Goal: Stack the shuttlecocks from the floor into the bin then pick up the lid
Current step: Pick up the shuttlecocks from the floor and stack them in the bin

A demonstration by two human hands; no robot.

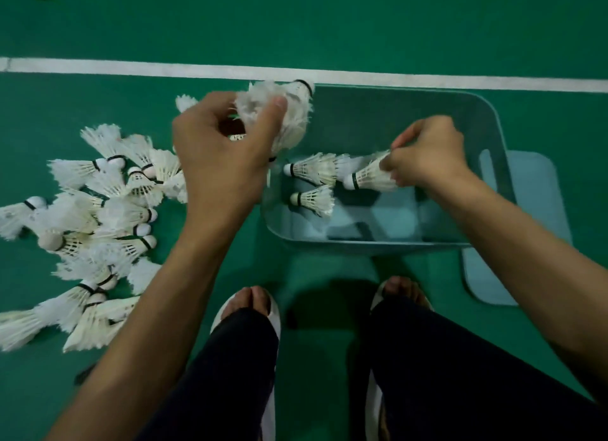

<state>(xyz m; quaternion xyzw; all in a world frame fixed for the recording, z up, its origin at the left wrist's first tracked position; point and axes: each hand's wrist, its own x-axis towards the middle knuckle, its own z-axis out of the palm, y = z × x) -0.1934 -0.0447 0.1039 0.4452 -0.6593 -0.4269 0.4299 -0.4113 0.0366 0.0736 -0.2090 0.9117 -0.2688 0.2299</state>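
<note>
Both hands busy with shuttlecocks at the bin, lid lying beside it.
The left hand (223,164) curls round a nested stack of shuttlecocks (292,111) over the far left corner of the pale blue bin (362,243). The right hand (427,154) pinches the feathers of a single shuttlecock (371,177) inside the bin, beside two others lying near its left wall. The loose pile (108,210) lies on the green floor (329,22) left of the bin. The lid (539,210) lies flat at the bin's right side. Print on the corks is too small to read.
</note>
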